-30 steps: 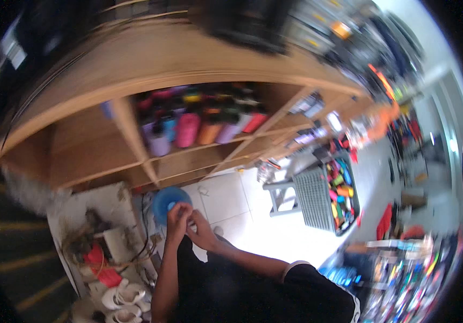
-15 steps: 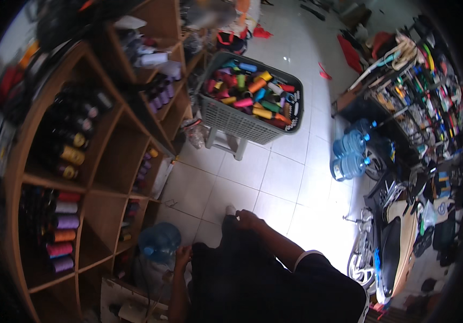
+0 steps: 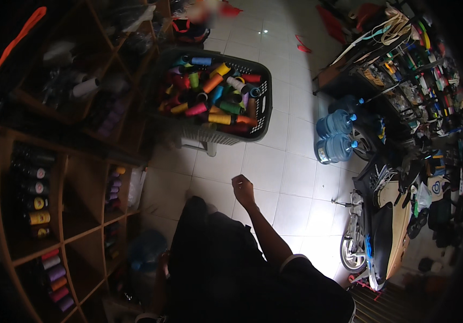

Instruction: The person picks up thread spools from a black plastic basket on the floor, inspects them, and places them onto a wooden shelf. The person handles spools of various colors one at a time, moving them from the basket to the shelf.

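My right hand (image 3: 243, 190) is held out in front of me over the tiled floor, its fingers curled in, and nothing shows in it. Low by my left leg hangs my left hand (image 3: 163, 264), dim and blurred, so its fingers cannot be made out. It is nearest to a blue water jug (image 3: 148, 248) in shadow. Ahead of my right hand, apart from it, a grey plastic basket (image 3: 267, 110) rests on a light stool (image 3: 205, 147). Heaped in the basket are many-coloured thread spools (image 3: 212, 82).
A wooden cubby shelf (image 3: 83, 237) with thread cones (image 3: 57, 273) runs along my left. To the right, large blue water jugs (image 3: 335, 149) stand by a motorbike (image 3: 385, 242). A crowded rack (image 3: 404, 81) of small goods is behind them. White floor tiles (image 3: 296, 191) lie between.
I have stepped forward, and the basket now appears nearer and farther left. My right hand has swung forward, away from my body. My left hand has dropped lower and into shadow.
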The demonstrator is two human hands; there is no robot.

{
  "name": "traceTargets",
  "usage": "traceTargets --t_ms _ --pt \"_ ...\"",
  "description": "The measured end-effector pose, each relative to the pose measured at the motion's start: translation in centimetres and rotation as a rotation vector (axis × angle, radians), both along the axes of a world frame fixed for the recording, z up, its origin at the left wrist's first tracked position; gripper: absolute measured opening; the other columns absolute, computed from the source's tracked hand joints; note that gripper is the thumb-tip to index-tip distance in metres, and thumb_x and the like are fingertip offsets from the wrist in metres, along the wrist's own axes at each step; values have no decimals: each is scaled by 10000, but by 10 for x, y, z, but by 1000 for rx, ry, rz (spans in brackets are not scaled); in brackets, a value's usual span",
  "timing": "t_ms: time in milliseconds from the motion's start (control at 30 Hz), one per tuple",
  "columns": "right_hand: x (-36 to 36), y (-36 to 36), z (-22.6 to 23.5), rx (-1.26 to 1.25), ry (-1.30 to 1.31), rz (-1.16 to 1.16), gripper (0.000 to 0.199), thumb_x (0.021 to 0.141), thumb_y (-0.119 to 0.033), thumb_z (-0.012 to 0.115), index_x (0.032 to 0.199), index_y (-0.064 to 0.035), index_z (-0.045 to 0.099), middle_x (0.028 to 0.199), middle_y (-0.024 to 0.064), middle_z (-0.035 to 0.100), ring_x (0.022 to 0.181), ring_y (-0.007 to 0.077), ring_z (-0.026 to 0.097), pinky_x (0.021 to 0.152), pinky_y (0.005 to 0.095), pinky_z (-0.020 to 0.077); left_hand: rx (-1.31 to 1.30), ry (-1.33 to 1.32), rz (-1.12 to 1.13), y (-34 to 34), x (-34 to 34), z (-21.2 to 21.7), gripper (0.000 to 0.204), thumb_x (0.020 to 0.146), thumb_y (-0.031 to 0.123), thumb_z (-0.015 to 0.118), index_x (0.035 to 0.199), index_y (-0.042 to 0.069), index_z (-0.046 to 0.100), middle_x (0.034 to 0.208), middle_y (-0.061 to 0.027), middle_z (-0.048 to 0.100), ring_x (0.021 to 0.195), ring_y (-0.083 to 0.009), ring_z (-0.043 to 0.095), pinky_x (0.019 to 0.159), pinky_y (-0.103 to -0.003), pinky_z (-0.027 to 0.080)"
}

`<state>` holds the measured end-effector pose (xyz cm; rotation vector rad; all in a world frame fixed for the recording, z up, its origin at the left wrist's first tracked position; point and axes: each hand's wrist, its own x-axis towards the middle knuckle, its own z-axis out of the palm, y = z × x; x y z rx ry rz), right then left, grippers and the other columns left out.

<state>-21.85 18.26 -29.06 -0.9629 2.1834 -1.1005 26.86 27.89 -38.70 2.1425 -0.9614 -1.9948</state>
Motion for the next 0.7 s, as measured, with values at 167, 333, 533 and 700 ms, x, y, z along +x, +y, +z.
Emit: traceTargets --t_ms 167,333,533,700 --pt "-23 -82 43 -123 31 -46 123 833 -117 619 912 -24 624 831 109 658 731 209 644 636 310 509 110 16 171 -69 -14 -12 372 933 282 541 1247 85 518 917 -36 601 759 -120 589 653 -280 479" --pt "-82 -144 34 -222 198 -192 149 818 -115 621 944 -35 628 845 120 654 747 249 647 671 350 512 94 87 365 -179 -61 10 378 938 291 534 1259 96 498 902 -31 590 756 -120 581 687 -294 477" --pt "-178 -218 37 -98 380 -382 213 774 -77 605 977 -12 621 892 175 649 829 333 645 724 415 509 -80 -15 351 -245 -130 99 302 947 304 481 1195 131 494 1016 -52 561 873 -176 578 781 -336 473" --pt "-227 -271 44 -13 365 -309 190 788 -75 570 932 46 594 943 270 574 900 448 575 774 510 463 0 -102 435 -215 -157 103 342 942 321 502 1216 117 498 1028 -73 576 919 -192 582 838 -365 456"
